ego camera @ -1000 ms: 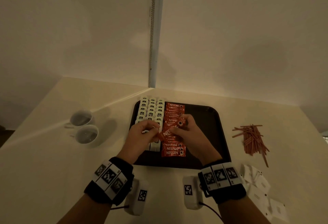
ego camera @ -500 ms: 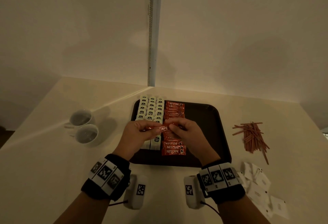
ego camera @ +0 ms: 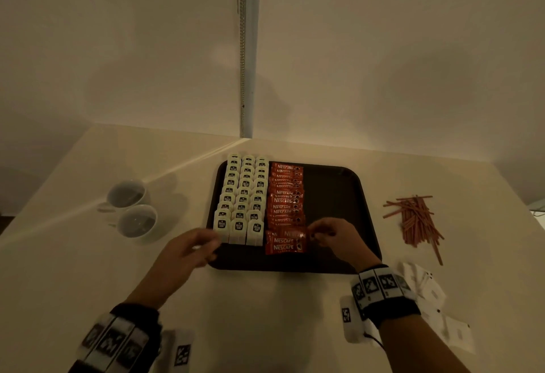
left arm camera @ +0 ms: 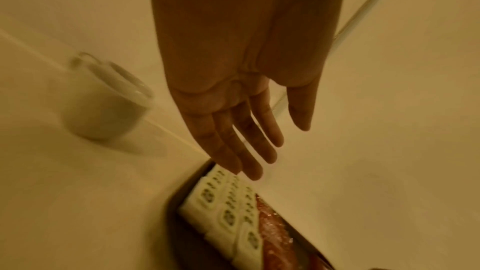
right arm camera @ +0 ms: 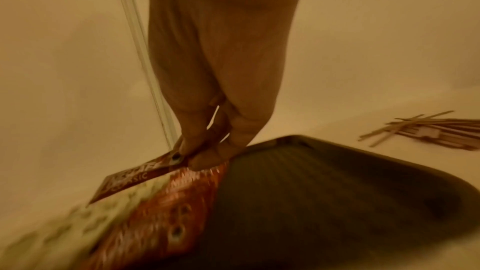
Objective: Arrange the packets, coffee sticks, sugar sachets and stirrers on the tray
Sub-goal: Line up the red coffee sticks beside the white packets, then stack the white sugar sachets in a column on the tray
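Observation:
A dark tray (ego camera: 336,195) holds three columns of white packets (ego camera: 244,192) on its left and a column of red coffee sticks (ego camera: 285,195) beside them. My right hand (ego camera: 317,232) pinches the right end of one red coffee stick (ego camera: 290,234) (right arm camera: 130,178), held low over the near end of the red column. My left hand (ego camera: 203,244) (left arm camera: 246,147) hovers at the tray's near left corner, fingers straight and holding nothing. Red stirrers (ego camera: 413,219) (right arm camera: 428,128) lie loose right of the tray. White sugar sachets (ego camera: 427,293) lie at the near right.
Two white cups (ego camera: 132,210) stand on the table left of the tray. The right half of the tray is bare. Walls meet in a corner behind the table, with a white strip (ego camera: 246,48) running down it.
My left hand has let go of the coffee stick and drawn back left toward the tray's corner. My right hand alone has brought the stick down to the near end of the red column.

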`<state>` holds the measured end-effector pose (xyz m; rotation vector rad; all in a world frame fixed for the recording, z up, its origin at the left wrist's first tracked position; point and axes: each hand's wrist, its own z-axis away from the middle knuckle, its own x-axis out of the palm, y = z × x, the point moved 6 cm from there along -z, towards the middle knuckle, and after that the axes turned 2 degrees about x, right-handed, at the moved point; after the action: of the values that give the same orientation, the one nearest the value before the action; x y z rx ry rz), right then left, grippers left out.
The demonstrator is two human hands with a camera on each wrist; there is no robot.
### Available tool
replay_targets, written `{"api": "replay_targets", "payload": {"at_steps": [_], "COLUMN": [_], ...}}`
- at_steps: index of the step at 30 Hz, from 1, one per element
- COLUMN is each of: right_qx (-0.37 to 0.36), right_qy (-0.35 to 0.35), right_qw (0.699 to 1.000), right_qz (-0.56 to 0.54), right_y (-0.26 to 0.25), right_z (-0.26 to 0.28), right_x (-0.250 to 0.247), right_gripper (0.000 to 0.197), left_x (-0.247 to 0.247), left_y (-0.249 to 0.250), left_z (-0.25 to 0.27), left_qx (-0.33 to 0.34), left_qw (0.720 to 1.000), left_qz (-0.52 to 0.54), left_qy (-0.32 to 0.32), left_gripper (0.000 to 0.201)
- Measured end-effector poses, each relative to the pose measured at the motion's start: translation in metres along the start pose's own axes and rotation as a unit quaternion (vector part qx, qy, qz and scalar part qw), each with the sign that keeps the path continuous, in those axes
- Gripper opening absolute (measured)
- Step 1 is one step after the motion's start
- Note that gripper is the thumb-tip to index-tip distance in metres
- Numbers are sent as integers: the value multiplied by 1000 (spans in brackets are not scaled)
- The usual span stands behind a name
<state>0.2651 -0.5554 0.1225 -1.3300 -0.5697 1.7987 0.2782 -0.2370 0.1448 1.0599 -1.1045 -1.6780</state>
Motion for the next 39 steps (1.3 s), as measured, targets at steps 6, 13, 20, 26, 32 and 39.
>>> {"api": "replay_targets", "payload": {"at_steps": [6, 13, 20, 26, 32, 39], "right_qx": [47, 52, 76, 110, 149, 148], "right_qy": [-27, 35, 58, 62, 59, 52], "right_qw": [998, 998, 995, 991, 987, 987], "right_qz": [26, 1, 17, 41, 14, 28], "right_y": [38, 42, 41, 42, 45, 42], "right_z": [4, -2, -6, -8, -6, -1], "right_x": [34, 44, 45, 43, 41, 45], "right_gripper": [16, 15, 11, 16, 29, 34], "left_x": [-45, -64, -66, -63, -61, -62], "left_y": [-64, -92, -88, -90, -93, -93], "left_z": [44, 68, 69, 66, 63, 60], "left_qx": [-98, -148, -150, -153, -161, -167], "left_qw": [992, 983, 983, 983, 982, 982], "left_qz": [10, 26, 26, 26, 21, 16], "left_qy": [76, 109, 101, 98, 94, 87], "left_gripper": [14, 16, 17, 17, 18, 19]}}
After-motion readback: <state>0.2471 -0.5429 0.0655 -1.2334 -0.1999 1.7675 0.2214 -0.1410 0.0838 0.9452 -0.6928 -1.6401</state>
